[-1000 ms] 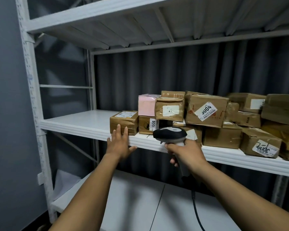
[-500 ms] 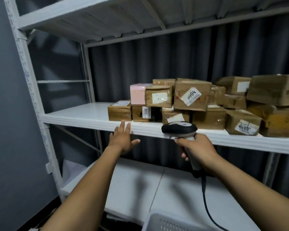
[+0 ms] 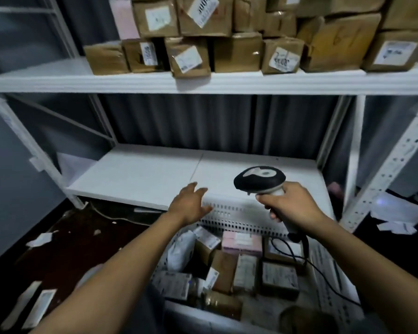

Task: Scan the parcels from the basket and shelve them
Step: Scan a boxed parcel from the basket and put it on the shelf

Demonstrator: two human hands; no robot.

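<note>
My left grip (image 3: 188,206) is wide, with the fingers spread out, and it holds nothing. It hangs over the far wall of the white plastic basket with little holes (image 3: 239,214), and I cannot tell if it touches that wall. My right grip (image 3: 295,207) is curled tight round the pale handle of the black and grey hand scanner (image 3: 260,180). The round black head of the scanner sticks out to the left of my right grip and a bit above it, between my two grips. A thin black cable (image 3: 305,245) comes out of the handle just below my right grip and runs down over the basket.

The parcels lie in the basket, below both grips and closer to me. A flat pink box (image 3: 241,242) sits under the gap between the grips. A soft white bag parcel (image 3: 181,251) lies under my left grip. Small brown cardboard boxes with white labels (image 3: 223,268) are packed close beside them.

Past both grips is the low white shelf board (image 3: 143,174). High above them is the upper white shelf board (image 3: 155,80), and on it stand stacked brown cardboard parcels with white stickers (image 3: 237,54). Far to the left of my left grip is the dark floor (image 3: 70,237), with white paper scraps (image 3: 39,238) on it
</note>
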